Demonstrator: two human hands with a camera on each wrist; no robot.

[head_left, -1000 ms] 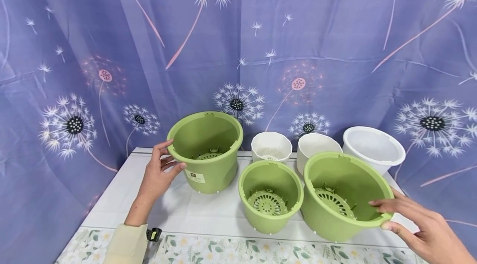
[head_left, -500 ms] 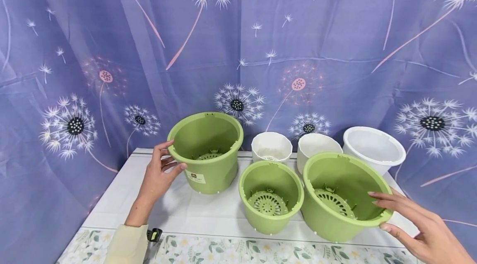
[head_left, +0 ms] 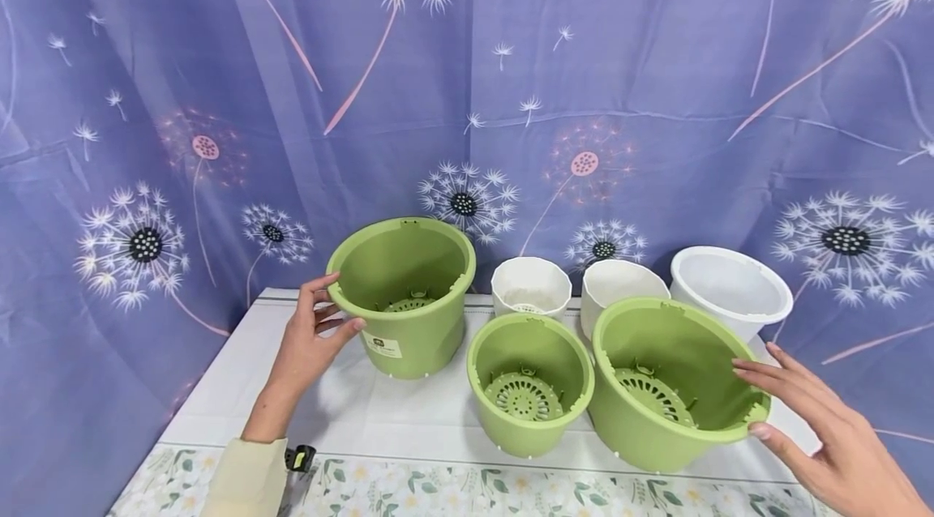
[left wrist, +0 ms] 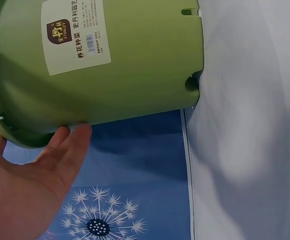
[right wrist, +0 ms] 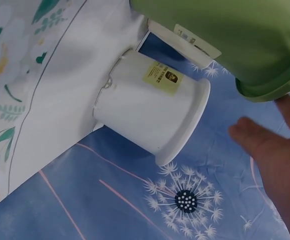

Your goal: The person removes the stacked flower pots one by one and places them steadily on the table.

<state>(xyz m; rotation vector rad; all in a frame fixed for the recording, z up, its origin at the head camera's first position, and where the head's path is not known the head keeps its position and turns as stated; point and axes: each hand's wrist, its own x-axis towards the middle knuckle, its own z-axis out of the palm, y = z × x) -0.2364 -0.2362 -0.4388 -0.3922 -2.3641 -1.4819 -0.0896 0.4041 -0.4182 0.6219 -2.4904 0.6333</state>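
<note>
At the left, a large green flowerpot (head_left: 430,339) with a white label stands on the table. My left hand (head_left: 306,351) grips its left rim, thumb on the outer wall; in the left wrist view, fingertips (left wrist: 77,135) rest along the pot's side. A second large green flowerpot (head_left: 642,440) stands at the front right. Beside its right rim is my right hand (head_left: 832,436), fingers straightened and spread, the thumb tip right at the rim. Between the two stands a smaller green flowerpot (head_left: 525,432), its slotted bottom visible.
Behind the green pots are two white faceted pots (head_left: 531,284) (head_left: 626,284) and a round white pot (head_left: 730,286) with a yellowish label, seen in the right wrist view. A purple dandelion-print curtain (head_left: 467,96) hangs behind the table. A flowered cloth band (head_left: 409,484) runs along the front.
My right hand's fingers have lifted and straightened from the right pot's rim. The left hand and all the pots have stayed in place.
</note>
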